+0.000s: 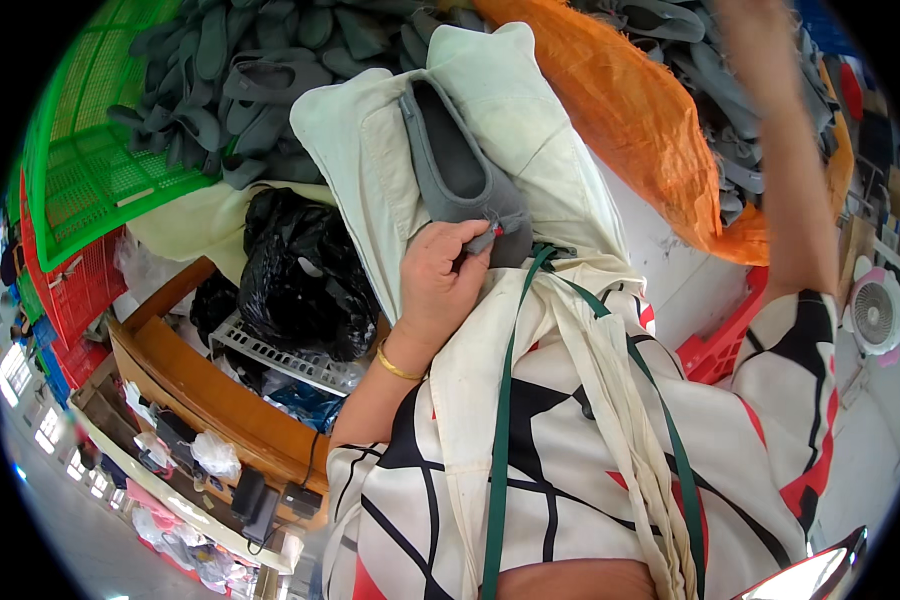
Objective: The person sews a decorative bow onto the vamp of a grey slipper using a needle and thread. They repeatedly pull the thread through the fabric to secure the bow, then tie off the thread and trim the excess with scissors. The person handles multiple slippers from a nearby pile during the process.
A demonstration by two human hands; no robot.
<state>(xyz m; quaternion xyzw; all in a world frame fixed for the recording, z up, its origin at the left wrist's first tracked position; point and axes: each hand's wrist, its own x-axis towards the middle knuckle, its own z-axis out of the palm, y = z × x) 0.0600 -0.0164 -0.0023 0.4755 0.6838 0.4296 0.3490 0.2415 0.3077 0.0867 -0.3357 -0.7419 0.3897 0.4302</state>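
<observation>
A dark grey slip-on shoe lies across my lap on a cream apron, its opening facing up and its toe toward me. My left hand, with a gold bangle on the wrist, is closed on the toe end. Thumb and fingers pinch a small grey tab there, beside a tiny red spot. Away at the upper right, my right hand is raised above an orange woven sack of grey shoes. It is smeared by motion and cut by the picture's edge, so its fingers do not show.
Many grey shoes are heaped at the far left by a green plastic basket. A black plastic bag sits left of my lap, near a wooden drawer. At the right are a red crate and a small fan.
</observation>
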